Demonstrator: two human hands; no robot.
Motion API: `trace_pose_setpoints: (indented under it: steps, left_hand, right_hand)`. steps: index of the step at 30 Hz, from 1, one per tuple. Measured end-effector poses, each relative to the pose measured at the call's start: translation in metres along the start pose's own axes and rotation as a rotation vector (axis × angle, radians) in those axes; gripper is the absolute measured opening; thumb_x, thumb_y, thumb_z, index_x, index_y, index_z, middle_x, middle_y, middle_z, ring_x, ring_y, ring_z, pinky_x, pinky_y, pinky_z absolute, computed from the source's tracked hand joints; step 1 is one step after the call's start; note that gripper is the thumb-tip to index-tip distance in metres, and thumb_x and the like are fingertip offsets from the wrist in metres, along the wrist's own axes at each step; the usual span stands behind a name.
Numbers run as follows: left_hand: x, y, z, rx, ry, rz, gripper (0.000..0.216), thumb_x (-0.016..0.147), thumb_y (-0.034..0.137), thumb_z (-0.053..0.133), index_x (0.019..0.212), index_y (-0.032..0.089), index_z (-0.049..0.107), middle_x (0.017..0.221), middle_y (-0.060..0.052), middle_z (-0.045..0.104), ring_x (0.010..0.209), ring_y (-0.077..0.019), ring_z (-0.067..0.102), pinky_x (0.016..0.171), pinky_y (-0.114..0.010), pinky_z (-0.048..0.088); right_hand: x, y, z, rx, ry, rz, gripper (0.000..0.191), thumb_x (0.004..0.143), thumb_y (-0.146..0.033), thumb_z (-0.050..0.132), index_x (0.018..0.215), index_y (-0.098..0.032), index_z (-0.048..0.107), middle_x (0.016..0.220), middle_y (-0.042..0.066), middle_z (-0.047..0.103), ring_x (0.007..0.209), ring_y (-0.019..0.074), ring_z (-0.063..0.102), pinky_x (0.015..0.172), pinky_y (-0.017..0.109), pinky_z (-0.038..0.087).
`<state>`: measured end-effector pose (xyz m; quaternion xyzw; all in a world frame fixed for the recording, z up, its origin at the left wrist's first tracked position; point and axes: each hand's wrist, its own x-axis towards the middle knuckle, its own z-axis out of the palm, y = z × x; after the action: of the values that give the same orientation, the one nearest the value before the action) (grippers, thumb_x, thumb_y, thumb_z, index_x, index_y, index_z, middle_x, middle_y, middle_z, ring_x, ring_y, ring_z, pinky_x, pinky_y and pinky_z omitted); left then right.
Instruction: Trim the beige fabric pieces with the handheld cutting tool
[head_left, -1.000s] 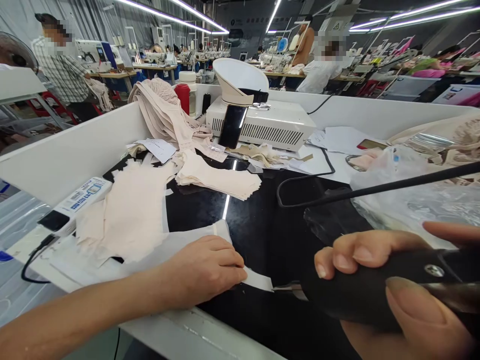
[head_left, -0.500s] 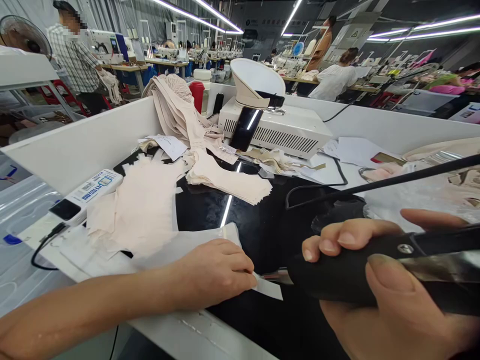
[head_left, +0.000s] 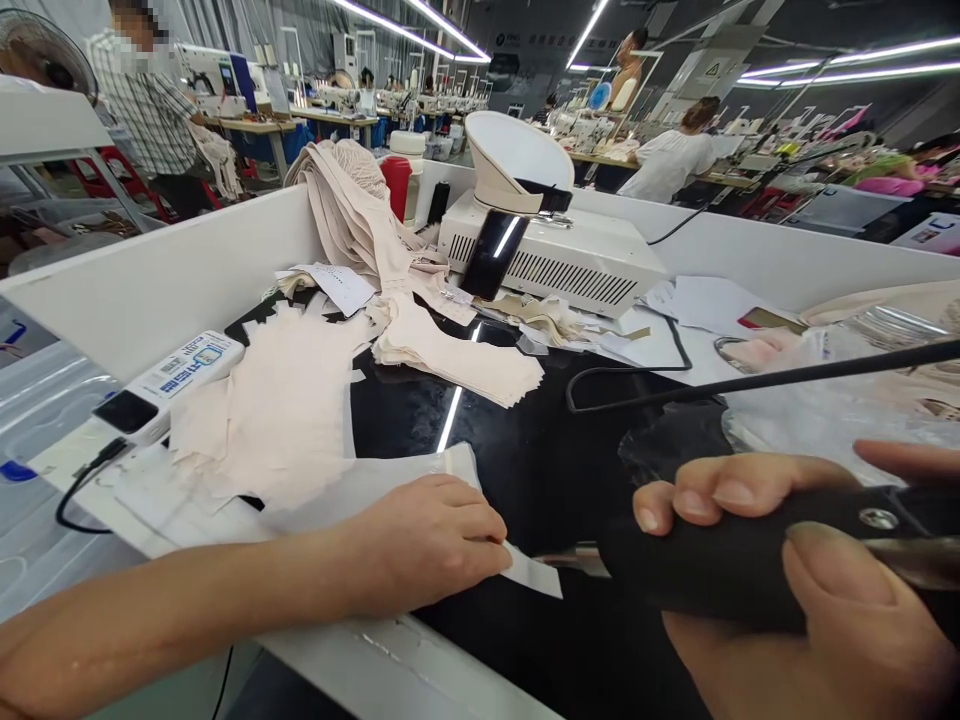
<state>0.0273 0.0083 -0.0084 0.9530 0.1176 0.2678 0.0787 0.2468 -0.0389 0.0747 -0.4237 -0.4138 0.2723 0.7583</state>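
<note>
The left hand (head_left: 427, 545) lies flat, pinning a white strip (head_left: 534, 575); the right hand (head_left: 787, 590) grips a black-handled cutter (head_left: 705, 570), its tip pointing left, just right of the strip's end.

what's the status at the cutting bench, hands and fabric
Left hand flat on white fabric strip. Right hand gripping black-handled cutter, metal tip at strip's edge. Black cable lies behind, off the strip.
</note>
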Motion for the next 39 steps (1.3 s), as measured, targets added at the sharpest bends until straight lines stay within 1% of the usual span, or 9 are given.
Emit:
trace_pose_setpoints:
  steps: [2,9,14,19,24,27,32,35,39]
  left_hand:
    - [0.0,0.0,-0.001,0.004,-0.008,0.0,0.022,0.123,0.007,0.064,0.111,0.016,0.08,0.114,-0.005,0.086,0.108,-0.0225,0.079,0.106,-0.035,0.061]
    - [0.001,0.0,-0.004,0.022,-0.011,0.002,0.023,0.123,0.007,0.062,0.112,0.016,0.08,0.116,-0.007,0.086,0.107,-0.022,0.079,0.105,-0.034,0.062]
    - [0.0,-0.001,-0.003,0.005,0.003,0.007,0.022,0.124,0.007,0.062,0.114,0.016,0.08,0.117,-0.006,0.086,0.109,-0.0219,0.08,0.106,-0.035,0.061]
    - [0.0,-0.002,-0.002,-0.007,0.022,0.015,0.022,0.123,0.007,0.062,0.115,0.016,0.081,0.116,-0.005,0.086,0.107,-0.0216,0.079,0.106,-0.035,0.061]
    - [0.001,-0.002,-0.003,0.003,-0.025,0.019,0.023,0.124,0.007,0.062,0.113,0.016,0.081,0.116,-0.007,0.086,0.107,-0.0219,0.08,0.105,-0.035,0.062]
    - [0.001,-0.001,-0.004,-0.001,-0.019,0.016,0.022,0.123,0.007,0.063,0.114,0.015,0.081,0.117,-0.007,0.086,0.108,-0.0224,0.08,0.106,-0.036,0.062]
    - [0.0,0.0,-0.006,0.0,-0.001,0.019,0.022,0.123,0.007,0.062,0.114,0.015,0.08,0.117,-0.007,0.086,0.108,-0.0229,0.079,0.106,-0.036,0.061]
    - [0.0,-0.001,-0.006,0.012,-0.036,0.003,0.022,0.124,0.008,0.062,0.115,0.016,0.08,0.119,-0.008,0.087,0.109,-0.0225,0.08,0.108,-0.035,0.061]
    - [-0.001,-0.003,-0.002,0.007,-0.04,0.001,0.023,0.125,0.009,0.061,0.115,0.016,0.081,0.119,-0.008,0.088,0.11,-0.0226,0.081,0.11,-0.035,0.063]
  right_hand:
    - [-0.001,0.002,-0.004,-0.008,0.024,-0.01,0.047,0.082,-0.033,0.106,0.123,-0.047,0.087,0.093,0.0,0.059,0.083,0.0292,0.058,0.06,0.049,0.061]
    - [0.001,-0.007,-0.004,-0.018,-0.045,0.013,0.044,0.079,-0.02,0.103,0.112,-0.044,0.088,0.084,-0.001,0.065,0.077,0.0272,0.059,0.057,0.044,0.064]
    - [-0.002,-0.007,-0.003,0.062,0.002,-0.01,0.047,0.077,-0.038,0.113,0.118,-0.041,0.088,0.084,-0.003,0.059,0.076,0.026,0.059,0.053,0.042,0.065]
    - [-0.01,-0.013,-0.002,0.027,-0.15,0.056,0.05,0.077,-0.047,0.118,0.116,-0.044,0.087,0.081,-0.004,0.058,0.074,0.025,0.059,0.056,0.041,0.067]
    - [-0.013,-0.015,0.0,0.001,-0.171,0.051,0.044,0.086,-0.047,0.112,0.12,-0.047,0.085,0.086,-0.003,0.061,0.079,0.028,0.065,0.061,0.045,0.069]
    - [-0.01,-0.016,0.0,-0.041,-0.152,0.064,0.043,0.085,-0.049,0.112,0.118,-0.049,0.085,0.086,-0.002,0.06,0.077,0.0286,0.065,0.06,0.048,0.069]
    - [-0.004,-0.017,-0.006,-0.058,-0.034,0.002,0.05,0.071,-0.054,0.117,0.109,-0.048,0.085,0.077,-0.003,0.049,0.07,0.0289,0.056,0.046,0.047,0.062]
    - [-0.004,-0.017,-0.01,-0.071,-0.042,0.021,0.047,0.073,-0.052,0.116,0.107,-0.046,0.085,0.077,-0.003,0.051,0.071,0.0291,0.058,0.048,0.048,0.063]
    - [-0.006,-0.017,-0.009,-0.067,-0.091,0.042,0.043,0.08,-0.038,0.113,0.112,-0.046,0.086,0.081,-0.001,0.059,0.076,0.0288,0.064,0.055,0.047,0.066]
